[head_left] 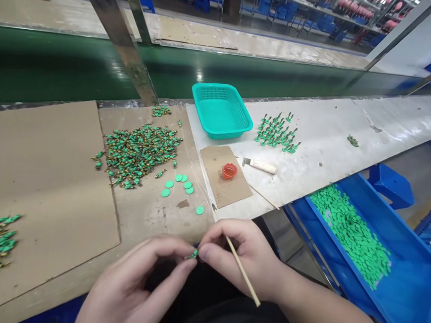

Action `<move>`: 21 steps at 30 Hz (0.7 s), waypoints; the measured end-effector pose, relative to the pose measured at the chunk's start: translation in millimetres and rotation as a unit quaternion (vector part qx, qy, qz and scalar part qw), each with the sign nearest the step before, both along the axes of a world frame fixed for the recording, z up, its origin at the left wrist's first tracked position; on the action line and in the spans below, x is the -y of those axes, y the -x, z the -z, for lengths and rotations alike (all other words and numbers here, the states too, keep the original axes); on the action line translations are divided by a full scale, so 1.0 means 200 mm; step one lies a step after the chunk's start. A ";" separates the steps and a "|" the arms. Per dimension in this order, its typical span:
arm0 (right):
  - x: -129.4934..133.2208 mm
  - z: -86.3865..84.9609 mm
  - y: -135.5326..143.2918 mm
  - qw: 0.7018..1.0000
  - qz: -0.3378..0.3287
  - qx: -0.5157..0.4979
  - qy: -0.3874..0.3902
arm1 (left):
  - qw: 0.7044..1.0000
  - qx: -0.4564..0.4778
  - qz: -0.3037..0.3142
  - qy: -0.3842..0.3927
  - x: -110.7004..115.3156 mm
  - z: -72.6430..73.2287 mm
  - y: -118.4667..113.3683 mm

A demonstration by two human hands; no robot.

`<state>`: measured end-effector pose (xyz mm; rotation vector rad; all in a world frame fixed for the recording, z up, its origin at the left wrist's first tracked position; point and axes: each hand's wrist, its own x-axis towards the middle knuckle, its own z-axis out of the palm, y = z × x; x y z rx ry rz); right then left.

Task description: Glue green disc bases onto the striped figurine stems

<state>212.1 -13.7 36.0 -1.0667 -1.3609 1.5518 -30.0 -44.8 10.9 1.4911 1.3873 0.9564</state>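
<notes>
While the finished group [277, 132] is standing upright right of centre, the far bigger pile [140, 152] is lying unworked at left — both hands are pinching one piece [194, 253] low centre: left hand [140, 281], right hand [240, 256] also gripping a stick [237, 261].

The workbench [343, 137] carries cardboard sheets [41, 174], a teal basket [220, 110], a heap of green parts [138, 151] (some standing assembled nearby), loose discs [179, 181] and a small red dish [229, 171].
</notes>
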 end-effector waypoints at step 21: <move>-0.20 -0.01 -0.17 0.963 0.152 -0.041 -0.221 | 0.970 -0.111 0.062 -0.206 -0.18 0.02 0.05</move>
